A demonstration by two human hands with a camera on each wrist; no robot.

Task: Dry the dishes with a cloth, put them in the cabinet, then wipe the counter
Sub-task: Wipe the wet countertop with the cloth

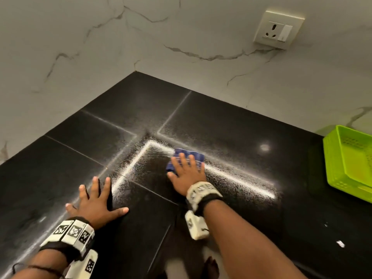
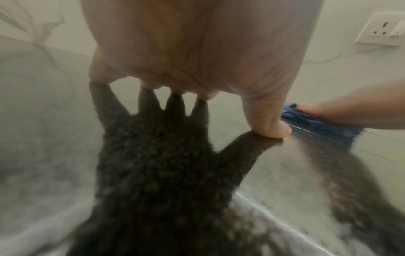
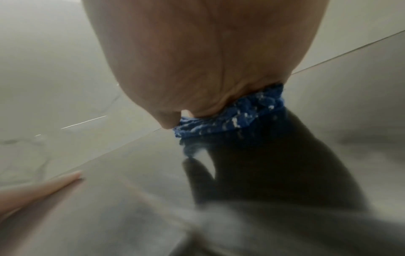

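A folded blue cloth (image 1: 196, 157) lies on the glossy black counter (image 1: 130, 109) near its middle. My right hand (image 1: 188, 174) presses flat on the cloth with straight, spread fingers. The right wrist view shows the palm on the blue cloth (image 3: 236, 116), and the left wrist view shows the cloth (image 2: 317, 128) under the right fingers. My left hand (image 1: 98, 200) rests flat on the bare counter to the left, fingers spread, holding nothing. In the left wrist view its fingertips (image 2: 271, 128) touch the counter (image 2: 65, 155).
A lime-green plastic basket (image 1: 350, 164) stands at the counter's right edge. A wall socket (image 1: 278, 29) sits on the marble wall (image 1: 80, 47) behind. Small white scraps (image 1: 340, 243) lie on the counter at the front right.
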